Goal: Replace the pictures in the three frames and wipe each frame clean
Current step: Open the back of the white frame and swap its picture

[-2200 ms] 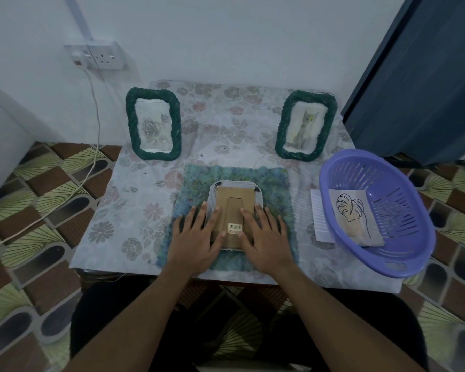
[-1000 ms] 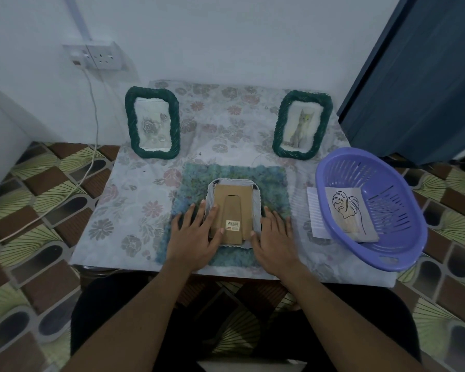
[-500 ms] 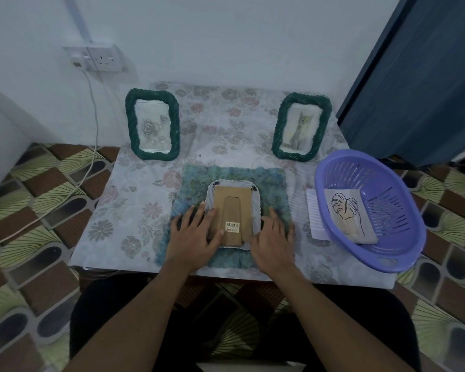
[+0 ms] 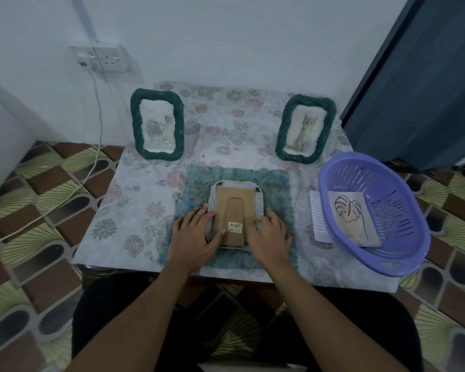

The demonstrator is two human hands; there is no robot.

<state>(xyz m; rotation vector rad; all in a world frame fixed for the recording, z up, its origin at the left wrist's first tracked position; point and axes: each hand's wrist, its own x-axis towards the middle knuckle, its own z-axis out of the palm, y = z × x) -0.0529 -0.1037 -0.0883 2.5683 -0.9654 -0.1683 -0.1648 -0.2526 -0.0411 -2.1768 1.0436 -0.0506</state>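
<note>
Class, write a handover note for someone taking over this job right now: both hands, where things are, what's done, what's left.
Hands: left hand and right hand rest on the white frame, face down on the green mat, backing board on.
The rose frame and cat frame stand behind. The leaf drawing lies in the purple basket.
Done: cannot tell.
Left: open this frame, swap picture, wipe.

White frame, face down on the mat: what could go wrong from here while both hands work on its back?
1. The purple basket hangs past the right edge of the table; a bump from the right hand might tip it, with the leaf picture.
2. The left hand rests on the cardboard back of the white frame; hard force may bend it.
</note>
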